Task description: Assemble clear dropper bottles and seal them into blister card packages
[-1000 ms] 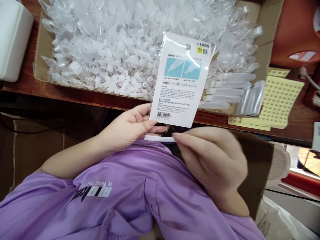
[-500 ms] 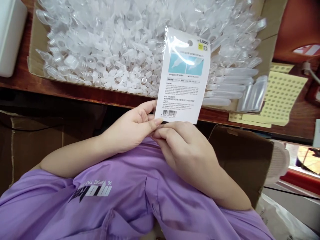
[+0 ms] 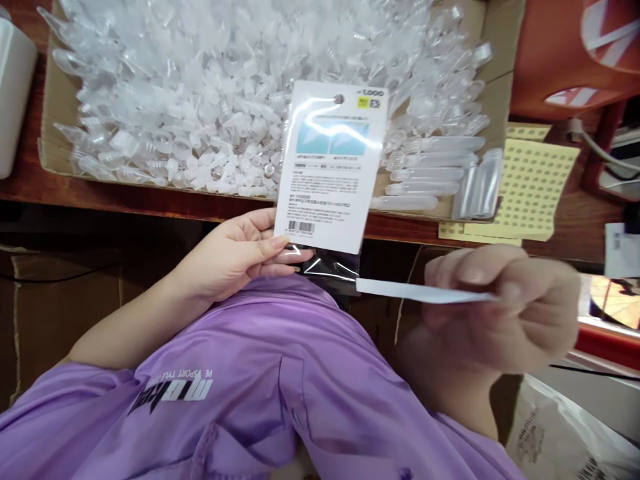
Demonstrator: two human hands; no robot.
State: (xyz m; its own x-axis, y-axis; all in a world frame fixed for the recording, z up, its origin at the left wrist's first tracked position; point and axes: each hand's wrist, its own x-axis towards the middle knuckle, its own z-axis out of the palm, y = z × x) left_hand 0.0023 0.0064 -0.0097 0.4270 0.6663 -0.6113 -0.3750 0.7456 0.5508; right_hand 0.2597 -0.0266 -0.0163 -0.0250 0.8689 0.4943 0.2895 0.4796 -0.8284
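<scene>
My left hand (image 3: 235,250) pinches the lower left edge of a clear plastic bag (image 3: 333,267) with a printed white card (image 3: 323,203) inside. The card bears a blue picture panel, small print, a barcode and a hanging hole. My right hand (image 3: 510,307), blurred, grips one end of a thin white strip (image 3: 415,290). The strip runs level to the left, its other end meeting the bag's lower right corner. It looks like the backing strip of the bag's adhesive flap.
Behind the card, a cardboard box (image 3: 53,143) holds heaps of clear plastic nozzles, caps and tubes (image 3: 200,87). Yellow sticker sheets (image 3: 540,193) lie at its right. A white container (image 3: 15,93) stands far left, and an orange-red item (image 3: 545,60) at the upper right.
My right hand has moved right, away from the bag's lower edge, drawing the white strip out with it. The left hand and bag appear slightly further left in view.
</scene>
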